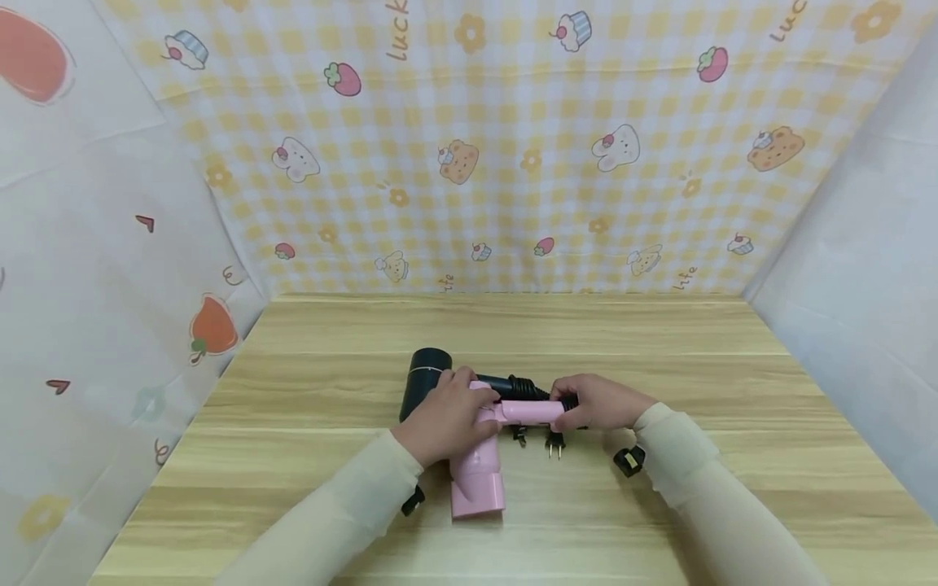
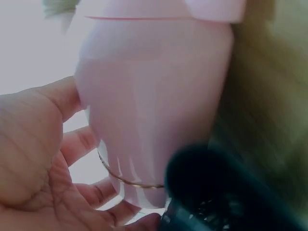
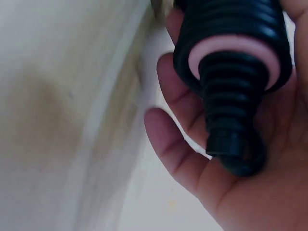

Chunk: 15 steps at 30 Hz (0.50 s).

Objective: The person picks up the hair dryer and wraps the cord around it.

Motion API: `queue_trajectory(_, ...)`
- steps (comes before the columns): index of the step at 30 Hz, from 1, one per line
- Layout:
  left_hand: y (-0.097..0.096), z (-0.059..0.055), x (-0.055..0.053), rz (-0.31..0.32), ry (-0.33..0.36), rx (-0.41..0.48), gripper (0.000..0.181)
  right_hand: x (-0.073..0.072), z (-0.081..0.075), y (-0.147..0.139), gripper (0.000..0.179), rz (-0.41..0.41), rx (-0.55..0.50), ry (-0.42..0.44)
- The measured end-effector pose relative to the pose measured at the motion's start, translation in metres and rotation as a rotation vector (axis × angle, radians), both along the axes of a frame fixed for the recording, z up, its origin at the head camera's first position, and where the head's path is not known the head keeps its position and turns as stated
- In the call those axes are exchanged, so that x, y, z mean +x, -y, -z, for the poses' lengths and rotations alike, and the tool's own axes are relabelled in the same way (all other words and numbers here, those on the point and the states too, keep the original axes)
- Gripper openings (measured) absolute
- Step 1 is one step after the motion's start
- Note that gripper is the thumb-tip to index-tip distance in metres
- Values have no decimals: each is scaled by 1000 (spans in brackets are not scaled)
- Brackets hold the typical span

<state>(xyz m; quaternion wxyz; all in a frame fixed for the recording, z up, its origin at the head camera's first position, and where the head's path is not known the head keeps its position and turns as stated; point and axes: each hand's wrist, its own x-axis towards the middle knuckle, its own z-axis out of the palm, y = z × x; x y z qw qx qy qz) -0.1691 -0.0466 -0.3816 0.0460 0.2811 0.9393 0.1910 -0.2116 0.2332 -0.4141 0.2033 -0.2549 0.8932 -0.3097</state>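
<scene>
A pink hair dryer (image 1: 478, 460) lies across the middle of the table, nozzle toward me and handle to the right. My left hand (image 1: 447, 419) grips its body from above; in the left wrist view the thumb and fingers curve around the pink shell (image 2: 149, 96). At the handle's end, my right hand (image 1: 607, 402) holds the part wrapped in black cord, and the right wrist view shows the coiled cord (image 3: 236, 21) between fingers and thumb. Just behind, a dark hair dryer (image 1: 419, 387) lies with its cord-wrapped handle (image 1: 523, 387) pointing right, partly hidden by the pink one.
A two-pin plug (image 1: 555, 443) sticks out toward me below the pink handle. The wood-grain table (image 1: 557, 334) meets a yellow checked cloth (image 1: 506, 195) at the back. White cloths hang at the left (image 1: 110, 285) and right (image 1: 857, 260).
</scene>
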Motion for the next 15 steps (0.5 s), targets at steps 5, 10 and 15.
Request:
queue_trajectory(5, 3, 4, -18, -12, 10, -7, 38, -7, 3, 6, 22, 81, 61, -107)
queue_trajectory(10, 7, 7, -27, -13, 14, -25, 40, 1, 2, 15, 40, 126, 116, -221)
queue_trajectory(15, 22, 11, -20, -73, -15, 135, 46, 22, -7, 8, 64, 217, 100, -300)
